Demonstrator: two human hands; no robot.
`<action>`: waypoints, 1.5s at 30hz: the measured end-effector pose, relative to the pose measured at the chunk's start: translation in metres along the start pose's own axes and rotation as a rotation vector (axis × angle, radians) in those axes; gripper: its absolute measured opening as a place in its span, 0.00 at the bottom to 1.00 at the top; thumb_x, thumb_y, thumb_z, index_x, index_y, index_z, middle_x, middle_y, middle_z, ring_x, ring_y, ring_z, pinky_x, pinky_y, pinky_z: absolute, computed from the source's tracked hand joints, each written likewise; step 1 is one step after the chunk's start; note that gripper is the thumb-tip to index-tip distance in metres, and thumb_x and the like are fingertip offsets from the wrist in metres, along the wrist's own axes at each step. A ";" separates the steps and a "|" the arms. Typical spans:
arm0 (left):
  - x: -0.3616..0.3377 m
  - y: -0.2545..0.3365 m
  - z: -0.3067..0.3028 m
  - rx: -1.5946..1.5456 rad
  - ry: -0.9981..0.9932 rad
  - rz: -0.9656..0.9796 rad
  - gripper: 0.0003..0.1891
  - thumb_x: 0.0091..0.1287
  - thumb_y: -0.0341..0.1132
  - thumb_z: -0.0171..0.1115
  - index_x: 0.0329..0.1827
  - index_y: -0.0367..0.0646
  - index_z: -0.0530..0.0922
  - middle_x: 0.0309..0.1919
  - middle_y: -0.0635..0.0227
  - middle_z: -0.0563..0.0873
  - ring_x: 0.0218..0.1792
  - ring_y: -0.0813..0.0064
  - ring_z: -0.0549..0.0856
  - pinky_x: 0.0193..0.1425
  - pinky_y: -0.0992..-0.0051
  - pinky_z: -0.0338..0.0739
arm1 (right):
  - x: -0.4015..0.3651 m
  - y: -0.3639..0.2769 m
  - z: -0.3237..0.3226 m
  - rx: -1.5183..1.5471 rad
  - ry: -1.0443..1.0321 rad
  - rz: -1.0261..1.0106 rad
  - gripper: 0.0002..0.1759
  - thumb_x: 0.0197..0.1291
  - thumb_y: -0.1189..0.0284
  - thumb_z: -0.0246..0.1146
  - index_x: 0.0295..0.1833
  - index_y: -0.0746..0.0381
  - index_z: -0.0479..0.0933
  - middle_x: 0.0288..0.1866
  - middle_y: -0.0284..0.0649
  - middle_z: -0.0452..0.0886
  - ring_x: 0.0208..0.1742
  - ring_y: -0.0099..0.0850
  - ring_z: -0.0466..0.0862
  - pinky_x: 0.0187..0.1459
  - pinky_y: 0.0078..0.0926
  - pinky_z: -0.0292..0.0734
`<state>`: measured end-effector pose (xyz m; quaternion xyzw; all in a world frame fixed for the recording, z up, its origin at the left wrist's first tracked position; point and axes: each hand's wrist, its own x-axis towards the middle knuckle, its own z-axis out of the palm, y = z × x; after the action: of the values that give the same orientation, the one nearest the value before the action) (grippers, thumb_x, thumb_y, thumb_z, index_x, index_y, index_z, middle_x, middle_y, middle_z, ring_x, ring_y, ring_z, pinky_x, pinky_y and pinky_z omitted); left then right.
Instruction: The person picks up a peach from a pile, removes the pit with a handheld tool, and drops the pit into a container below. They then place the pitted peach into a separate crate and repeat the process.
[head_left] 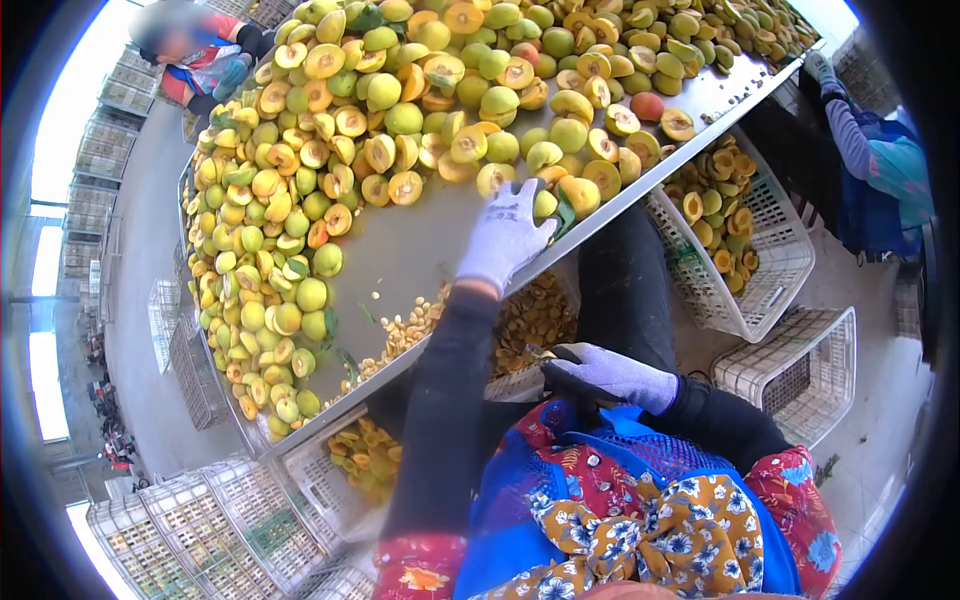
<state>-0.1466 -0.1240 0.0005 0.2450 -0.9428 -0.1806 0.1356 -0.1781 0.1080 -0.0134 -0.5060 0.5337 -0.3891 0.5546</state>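
My left hand, in a pale glove, reaches over the metal table with its fingers apart. Its fingertips are at the near edge of a big heap of yellow-green apricots, many of them halved. A whole apricot lies beside the fingers, close to a green leaf. Lower down, in front of my body, my right hand is closed, in a pale glove with dark fingers. A small narrow thing sticks out from its fingertips, too small to make out. Pale apricot stones lie along the table's near edge.
Below the table edge, a container of brown stones sits by my legs. A white crate with apricot halves stands right, another crate nearby. Stacked crates are at lower left. One co-worker is at far left, another at right.
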 end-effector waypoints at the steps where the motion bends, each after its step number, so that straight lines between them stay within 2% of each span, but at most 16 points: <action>1: 0.009 0.001 0.005 -0.086 -0.097 -0.087 0.27 0.65 0.50 0.62 0.59 0.39 0.74 0.48 0.47 0.84 0.53 0.45 0.82 0.60 0.54 0.75 | -0.006 0.003 -0.003 -0.089 0.062 -0.094 0.11 0.69 0.69 0.56 0.47 0.66 0.69 0.35 0.50 0.72 0.32 0.47 0.78 0.32 0.41 0.73; 2: 0.017 0.000 0.010 -0.170 -0.193 -0.176 0.27 0.64 0.51 0.62 0.58 0.39 0.74 0.48 0.47 0.84 0.52 0.44 0.82 0.61 0.53 0.75 | -0.012 0.006 -0.005 -0.181 0.133 -0.180 0.10 0.67 0.72 0.56 0.49 0.66 0.67 0.37 0.54 0.71 0.34 0.52 0.78 0.32 0.43 0.72; 4: -0.003 0.001 -0.007 -0.442 -0.101 -0.291 0.24 0.69 0.53 0.59 0.58 0.43 0.74 0.44 0.56 0.86 0.43 0.59 0.87 0.44 0.66 0.80 | -0.020 -0.016 -0.016 -0.301 0.271 -0.164 0.09 0.69 0.73 0.56 0.50 0.66 0.68 0.37 0.56 0.73 0.36 0.54 0.79 0.33 0.45 0.72; 5: -0.016 0.000 -0.027 -0.746 -0.154 -0.399 0.25 0.71 0.54 0.57 0.59 0.44 0.74 0.43 0.59 0.86 0.40 0.65 0.87 0.39 0.71 0.80 | -0.018 -0.022 -0.017 -0.033 0.341 0.043 0.08 0.71 0.73 0.55 0.49 0.66 0.68 0.33 0.56 0.76 0.35 0.55 0.81 0.33 0.46 0.72; 8: -0.074 -0.004 -0.039 -1.072 -0.058 -0.536 0.28 0.76 0.61 0.46 0.60 0.46 0.74 0.40 0.69 0.85 0.27 0.82 0.83 0.24 0.87 0.69 | -0.007 -0.061 -0.022 -0.005 0.352 0.112 0.09 0.73 0.70 0.55 0.47 0.66 0.68 0.27 0.53 0.78 0.32 0.54 0.82 0.31 0.47 0.72; 9: -0.087 -0.007 -0.047 -1.426 -0.228 -0.690 0.32 0.76 0.65 0.39 0.60 0.47 0.75 0.41 0.67 0.86 0.27 0.79 0.84 0.25 0.85 0.72 | -0.001 -0.057 -0.019 -0.186 0.368 0.013 0.10 0.72 0.69 0.55 0.46 0.66 0.68 0.24 0.50 0.77 0.27 0.53 0.81 0.29 0.47 0.73; 12: -0.120 -0.003 -0.044 -1.518 -0.243 -0.920 0.33 0.76 0.67 0.36 0.59 0.48 0.75 0.43 0.65 0.85 0.35 0.75 0.86 0.32 0.80 0.79 | 0.016 -0.064 -0.012 -0.389 0.330 -0.049 0.11 0.72 0.68 0.56 0.46 0.67 0.67 0.24 0.51 0.78 0.27 0.53 0.82 0.27 0.46 0.74; 13: -0.128 0.010 -0.035 -1.600 -0.030 -0.881 0.34 0.75 0.68 0.37 0.59 0.47 0.75 0.45 0.62 0.85 0.42 0.72 0.87 0.41 0.73 0.84 | 0.019 -0.063 -0.009 -0.374 0.340 -0.057 0.11 0.70 0.69 0.59 0.46 0.66 0.68 0.24 0.53 0.77 0.27 0.54 0.82 0.26 0.49 0.72; 14: -0.133 0.019 -0.036 -1.709 0.039 -0.884 0.25 0.79 0.55 0.44 0.58 0.42 0.75 0.45 0.63 0.85 0.43 0.74 0.85 0.44 0.75 0.83 | 0.021 -0.064 -0.007 -0.400 0.320 -0.044 0.12 0.70 0.69 0.58 0.46 0.67 0.68 0.23 0.53 0.77 0.27 0.54 0.82 0.26 0.49 0.72; 19: -0.145 0.041 -0.054 -0.906 0.037 -0.469 0.26 0.82 0.52 0.37 0.54 0.38 0.77 0.44 0.63 0.85 0.44 0.72 0.85 0.53 0.73 0.80 | 0.020 -0.063 0.002 -0.533 0.229 -0.039 0.15 0.70 0.67 0.58 0.47 0.70 0.67 0.23 0.54 0.77 0.26 0.55 0.81 0.26 0.50 0.72; 25: -0.164 0.032 -0.029 -0.796 0.212 -0.613 0.14 0.79 0.39 0.49 0.51 0.38 0.78 0.37 0.60 0.85 0.39 0.67 0.85 0.46 0.68 0.81 | 0.023 -0.063 0.016 -0.427 0.167 0.055 0.14 0.72 0.65 0.55 0.45 0.68 0.68 0.24 0.58 0.76 0.27 0.57 0.79 0.27 0.48 0.73; 28: -0.168 0.033 -0.021 -0.924 0.336 -0.673 0.13 0.78 0.36 0.48 0.50 0.38 0.78 0.34 0.56 0.85 0.36 0.61 0.86 0.43 0.65 0.80 | 0.029 -0.057 0.019 -0.131 0.178 -0.084 0.15 0.74 0.62 0.54 0.42 0.65 0.70 0.23 0.49 0.77 0.21 0.44 0.78 0.25 0.37 0.73; 31: -0.163 0.053 -0.041 -0.481 0.379 -0.563 0.12 0.78 0.34 0.45 0.51 0.39 0.78 0.36 0.54 0.86 0.37 0.56 0.87 0.43 0.63 0.79 | 0.029 -0.073 0.009 0.462 -0.097 0.425 0.19 0.76 0.58 0.52 0.40 0.64 0.72 0.23 0.40 0.77 0.21 0.30 0.80 0.24 0.35 0.73; 34: -0.166 0.055 -0.038 -0.474 0.388 -0.608 0.12 0.77 0.33 0.45 0.50 0.39 0.77 0.37 0.53 0.86 0.38 0.54 0.87 0.43 0.61 0.79 | 0.029 -0.071 0.017 0.293 -0.026 0.312 0.21 0.76 0.55 0.50 0.40 0.63 0.73 0.22 0.32 0.73 0.21 0.19 0.74 0.22 0.23 0.69; 40: -0.173 0.060 -0.036 -0.514 0.373 -0.652 0.14 0.78 0.33 0.45 0.48 0.33 0.79 0.42 0.52 0.83 0.46 0.56 0.82 0.52 0.62 0.75 | 0.026 -0.080 0.007 0.589 -0.191 0.434 0.18 0.77 0.57 0.52 0.37 0.59 0.73 0.23 0.29 0.72 0.21 0.18 0.73 0.21 0.18 0.67; 45: -0.183 0.035 -0.012 -0.353 0.306 -0.492 0.15 0.78 0.37 0.47 0.49 0.34 0.77 0.33 0.47 0.85 0.37 0.50 0.86 0.41 0.59 0.78 | 0.026 -0.050 0.020 0.540 -0.150 0.440 0.16 0.75 0.60 0.53 0.36 0.60 0.72 0.22 0.31 0.72 0.20 0.18 0.71 0.20 0.19 0.66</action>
<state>-0.0028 -0.0055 -0.0054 0.4620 -0.7785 -0.3295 0.2682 -0.1496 0.0768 0.0287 -0.2414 0.4655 -0.3491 0.7766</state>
